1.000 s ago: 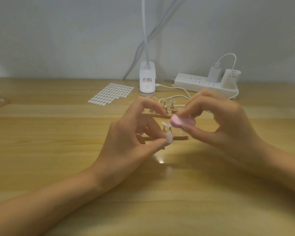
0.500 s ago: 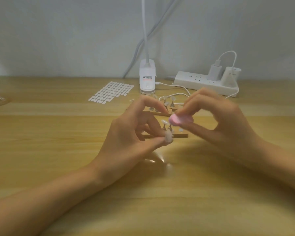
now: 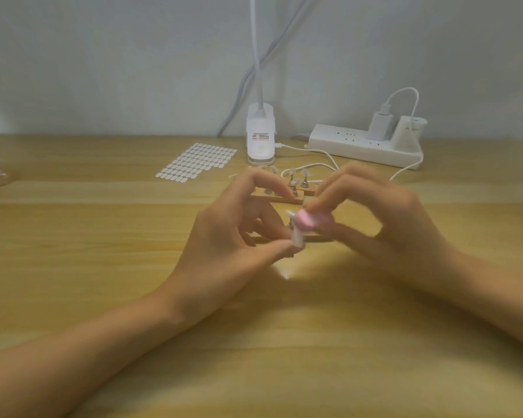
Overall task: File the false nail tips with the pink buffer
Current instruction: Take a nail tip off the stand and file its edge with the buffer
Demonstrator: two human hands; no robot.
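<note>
Pink buffer (image 3: 307,221) is pinched between the thumb and fingertips of your right hand (image 3: 384,224), over the middle of the wooden table (image 3: 103,267). Its rounded end meets the top of the clear false nail tip (image 3: 297,240). Your left hand (image 3: 233,236) pinches that tip between the thumb and a lower finger, with the index finger arched above it. This head view is the only one you have. In it the two hands are close together and the right one is blurred, so I cannot tell which edge of the tip the buffer touches. Just behind your hands lie the front holder strip (image 3: 319,237) and the rear holder strip (image 3: 281,199), and other tips (image 3: 296,181) stand on small pegs there. Well behind, near the wall, are a sticker sheet (image 3: 198,159), a lamp base (image 3: 261,137) and a power strip (image 3: 344,143). By my judgement you are in the filing step itself, working one tip, while the tips on the pegs probably wait their turn. The next move calls for short, light strokes along the tip's edge. Pinch firmly with your left hand, since so small and smooth a piece could easily slip or flick away. Then turn the tip to bring its other side to the buffer.
</note>
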